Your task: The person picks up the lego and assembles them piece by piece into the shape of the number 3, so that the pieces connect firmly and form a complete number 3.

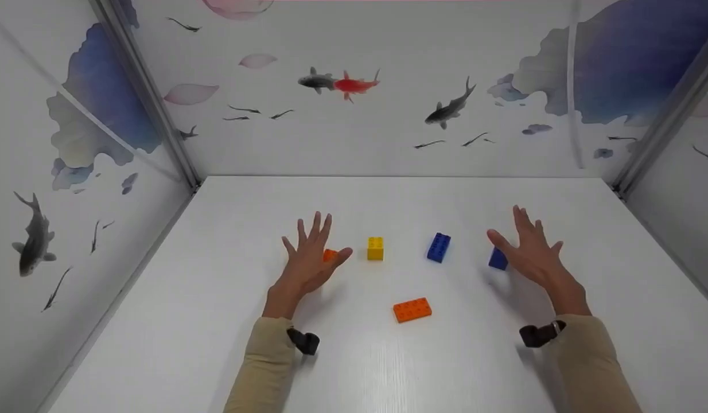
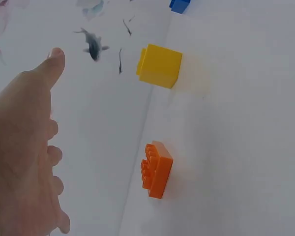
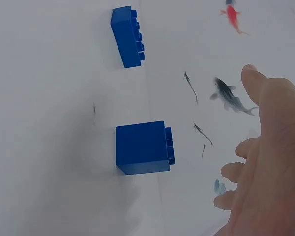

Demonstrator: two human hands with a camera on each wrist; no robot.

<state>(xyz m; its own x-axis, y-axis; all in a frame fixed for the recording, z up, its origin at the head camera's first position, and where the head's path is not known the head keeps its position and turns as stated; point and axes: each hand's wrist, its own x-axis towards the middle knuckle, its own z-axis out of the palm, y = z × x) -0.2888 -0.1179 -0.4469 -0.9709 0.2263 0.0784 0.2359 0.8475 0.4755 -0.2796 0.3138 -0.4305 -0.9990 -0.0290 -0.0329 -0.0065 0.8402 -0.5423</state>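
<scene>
My left hand [image 1: 306, 259], its fingers spread, hovers over an orange toy brick [image 2: 156, 170] and partly hides it in the head view. Just right of that hand stands a yellow brick [image 1: 375, 249]. On the other side, my right hand [image 1: 532, 252] is held above the table with fingers stretched out. It covers part of a blocky blue brick [image 3: 142, 147]. A longer blue brick [image 1: 439, 248] lies to the left of this hand. Nearer the front, between the two arms, lies a second orange brick [image 1: 412, 310]. Neither hand holds anything.
All the bricks are on a white table [image 1: 354, 367]. Upright panels with painted fish and leaves enclose it at the back [image 1: 365, 137], left and right, joined by metal corner posts. Black straps with small devices sit on both wrists.
</scene>
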